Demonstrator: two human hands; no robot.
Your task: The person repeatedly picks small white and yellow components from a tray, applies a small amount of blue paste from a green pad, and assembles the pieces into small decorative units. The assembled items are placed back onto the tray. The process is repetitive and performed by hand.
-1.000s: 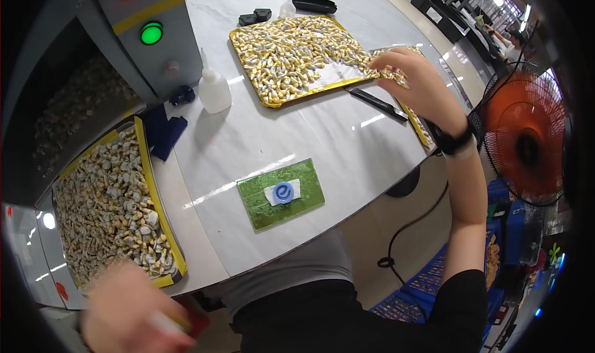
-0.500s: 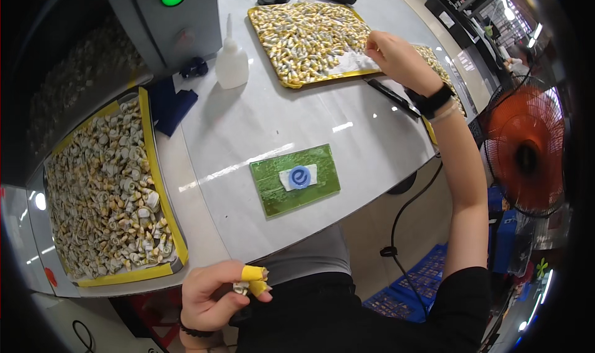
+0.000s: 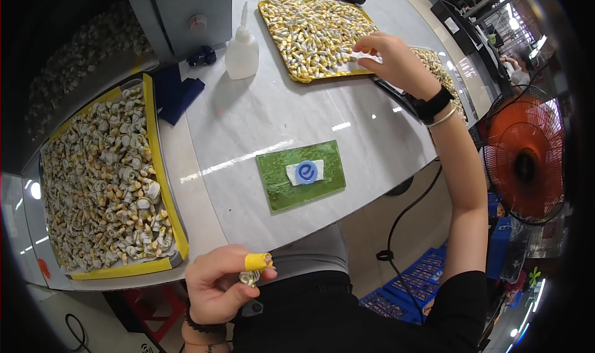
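Note:
Close to my body at the table's front edge, my left hand (image 3: 220,286) is closed, pinching a small shiny ring-like piece (image 3: 250,278) between thumb and fingers. Yellow tape (image 3: 257,262) wraps one of its fingertips. My right hand (image 3: 390,58) reaches over the right edge of a yellow-rimmed tray (image 3: 338,75). Its thumb and index finger are apart, with no piece visible between them. Many small yellow-and-silver pieces (image 3: 316,34) fill that tray. A green slab (image 3: 279,195) lies on the table between my hands, with a white patch and a round blue piece (image 3: 306,172) on top.
At left, a yellow-edged tray (image 3: 162,185) holds heaped ring-like pieces. A white squeeze bottle (image 3: 242,55) stands near a grey machine (image 3: 198,18) with a green light. Dark blue cloth (image 3: 183,105) lies beside it. An orange fan (image 3: 524,158) and blue crates (image 3: 415,278) are at right.
My right hand has shifted slightly left over the tray, and its thumb and index finger have parted. My left hand's fingers have moved, exposing more of the ring-like piece. The whole view has shifted a little.

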